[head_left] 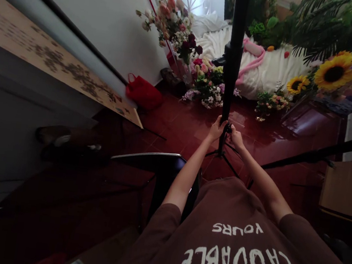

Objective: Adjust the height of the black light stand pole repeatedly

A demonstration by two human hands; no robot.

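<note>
A black upright stand rises from a tripod base on the dark red tiled floor. My left hand is wrapped round the stand's pole low down, its fingers closed on it. Just to the right, my right hand grips a small black knob on the same pole, with the thumb towards it. Both hands are at about the same height, close together, above the spread tripod legs.
Flower bunches and white cloth lie beyond the stand. Sunflowers and a slanting black pole are at right, near a cardboard box. A red bag rests by the wall; a black panel stands left of me.
</note>
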